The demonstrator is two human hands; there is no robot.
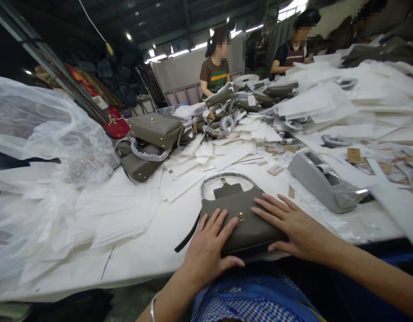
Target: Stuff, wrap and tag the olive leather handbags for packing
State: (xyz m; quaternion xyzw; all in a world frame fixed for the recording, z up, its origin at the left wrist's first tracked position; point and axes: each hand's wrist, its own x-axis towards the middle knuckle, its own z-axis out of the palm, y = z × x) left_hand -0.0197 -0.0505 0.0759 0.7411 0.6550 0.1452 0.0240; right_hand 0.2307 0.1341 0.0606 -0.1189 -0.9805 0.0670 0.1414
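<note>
An olive-grey handbag (246, 232) lies at the table's front edge, close to my body. Its gold clasp (240, 217) faces up, and the flap tab (228, 190) is folded away toward the far side. A wrapped handle (233, 175) arches beyond the bag, while a dark strap (189, 233) sticks out at its left. My left hand (211, 241) rests flat on the bag's left side, fingers spread. Across its right side lies my right hand (288, 223), also with spread fingers. Neither hand grips anything.
A grey tape dispenser (327, 179) stands to the right. More olive handbags (155, 129) are piled at the back left. White sheets (119, 210) and a clear plastic bag (52, 129) cover the left. Two co-workers (215, 67) are across the table, with tags (354, 155) at right.
</note>
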